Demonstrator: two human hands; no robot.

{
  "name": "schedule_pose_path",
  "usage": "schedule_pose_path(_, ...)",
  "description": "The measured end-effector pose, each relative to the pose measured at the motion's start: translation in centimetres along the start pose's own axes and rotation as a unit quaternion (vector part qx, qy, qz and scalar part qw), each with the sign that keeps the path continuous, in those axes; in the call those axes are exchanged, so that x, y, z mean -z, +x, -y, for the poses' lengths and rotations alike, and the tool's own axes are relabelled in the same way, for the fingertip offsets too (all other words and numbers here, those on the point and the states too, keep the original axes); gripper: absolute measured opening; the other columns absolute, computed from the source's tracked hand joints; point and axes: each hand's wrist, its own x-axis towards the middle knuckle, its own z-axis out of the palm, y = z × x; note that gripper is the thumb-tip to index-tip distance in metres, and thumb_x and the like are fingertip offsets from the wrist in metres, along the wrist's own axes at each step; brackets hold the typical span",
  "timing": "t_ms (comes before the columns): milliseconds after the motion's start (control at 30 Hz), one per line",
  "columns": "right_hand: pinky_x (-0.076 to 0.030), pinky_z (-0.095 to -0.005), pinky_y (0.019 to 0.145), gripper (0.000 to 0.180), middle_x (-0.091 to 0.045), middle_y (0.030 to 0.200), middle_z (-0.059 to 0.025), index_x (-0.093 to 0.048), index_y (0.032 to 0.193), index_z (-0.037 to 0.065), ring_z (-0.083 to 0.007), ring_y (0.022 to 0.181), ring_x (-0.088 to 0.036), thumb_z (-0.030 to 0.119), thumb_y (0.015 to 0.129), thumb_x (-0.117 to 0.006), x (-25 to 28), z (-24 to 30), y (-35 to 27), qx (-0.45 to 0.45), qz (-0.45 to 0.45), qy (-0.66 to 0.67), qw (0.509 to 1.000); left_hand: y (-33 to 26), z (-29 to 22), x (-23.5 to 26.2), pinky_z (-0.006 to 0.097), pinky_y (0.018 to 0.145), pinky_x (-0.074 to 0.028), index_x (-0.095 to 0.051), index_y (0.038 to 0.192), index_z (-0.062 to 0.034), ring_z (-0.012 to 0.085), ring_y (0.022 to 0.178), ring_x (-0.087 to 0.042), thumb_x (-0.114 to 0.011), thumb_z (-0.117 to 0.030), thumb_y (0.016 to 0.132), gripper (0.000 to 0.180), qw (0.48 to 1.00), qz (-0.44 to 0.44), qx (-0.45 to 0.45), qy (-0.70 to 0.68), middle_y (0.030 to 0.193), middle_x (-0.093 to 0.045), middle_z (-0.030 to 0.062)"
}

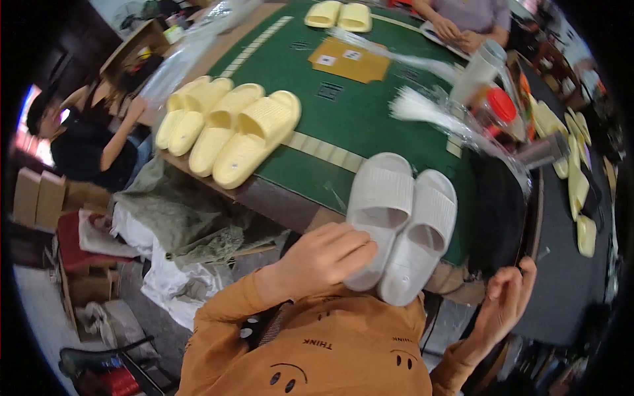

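The green table (pixel 370 125) fills the upper centre of the view, with a tan strip pattern running across its surface. At its left edge lie four pale yellow slide sandals (pixel 228 129), side by side and touching, toes pointing down-left. A second yellow pair (pixel 339 16) sits at the far edge, near another person's hands (pixel 456 33). A brown card sheet (pixel 350 61) lies flat between these two groups. To the right stand a white cup (pixel 477 69) and a red-lidded jar (pixel 498 109), with clear plastic wrapping beside them.

At the near table edge rests a pair of white slide sandals (pixel 403 224), side by side and touching, heels overhanging toward the person. The left hand (pixel 323 257) grips the heel end of the left sandal of the pair, fingers curled over its upper surface. The right hand (pixel 505 300) is well apart from the sandals, below and to the right, fingers loosely half-curled, holding nothing.
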Motion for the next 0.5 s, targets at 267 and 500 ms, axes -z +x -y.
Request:
schedule_pose_path(267,-0.045,-0.0195,0.053,0.009,-0.063,0.085,-0.0106,-0.047,0.100,0.003,-0.0095,0.062,-0.057,-0.001,0.092,-0.050,0.7,0.1,0.6,-0.139,0.152,-0.078,0.976,-1.5,-0.7,-2.5,0.033,0.074,-0.048,-0.060,0.097,-0.0026,0.0232,0.090,-0.058,-0.060,-0.011,0.071,0.027,0.994,0.066,-0.042,-0.082,0.099,-0.058,0.0071)
schedule_pose_path(500,-0.041,-0.0240,0.057,0.011,-0.056,0.078,-0.0078,-0.055,0.097,-0.001,-0.0111,0.065,-0.053,-0.003,0.087,-0.054,-1.1,-3.3,-1.3,-0.080,0.291,-0.339,0.891,-2.9,-0.9,-5.9,0.032,0.077,-0.046,-0.059,0.095,-0.0027,0.0239,0.090,-0.055,-0.060,-0.008,0.072,0.023,0.981,0.130,0.006,-0.142,0.093,-0.056,0.0071)
